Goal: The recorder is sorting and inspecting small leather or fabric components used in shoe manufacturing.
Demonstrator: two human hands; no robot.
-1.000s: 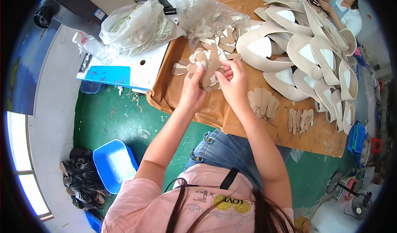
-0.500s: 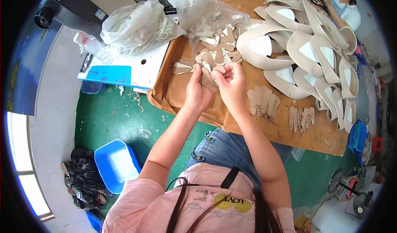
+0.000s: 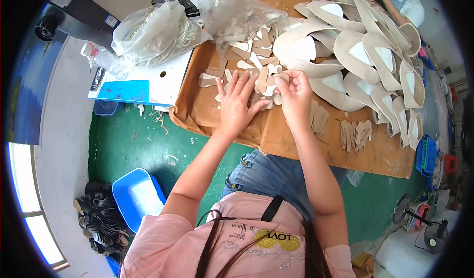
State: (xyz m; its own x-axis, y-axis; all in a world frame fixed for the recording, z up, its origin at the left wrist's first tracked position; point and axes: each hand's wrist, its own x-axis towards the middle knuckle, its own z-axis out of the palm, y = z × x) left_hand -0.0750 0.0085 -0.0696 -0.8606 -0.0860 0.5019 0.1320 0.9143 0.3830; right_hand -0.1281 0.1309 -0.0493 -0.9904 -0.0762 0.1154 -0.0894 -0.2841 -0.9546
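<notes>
My left hand lies spread over the near side of a loose heap of small paddle-shaped pads, brown on one face and whitish on the other. Its fingers are apart and grip nothing. Just to its right, my right hand pinches a brown pad between thumb and fingers above the heap's right side. Part of the heap is hidden beneath both hands. Beside my right wrist is a fanned group of brown pads, partly covered by the forearm. Farther right lies a row of narrower pads.
Beige shoe uppers with white inner patches overlap across the table's right side. Clear plastic bags and a plastic bottle sit at the left. A blue bin stands on the green floor. Another person is at the far right.
My left hand has come down from beside the right hand and spread over the pads. My right hand has shifted right, still pinching a pad. The view has moved slightly.
</notes>
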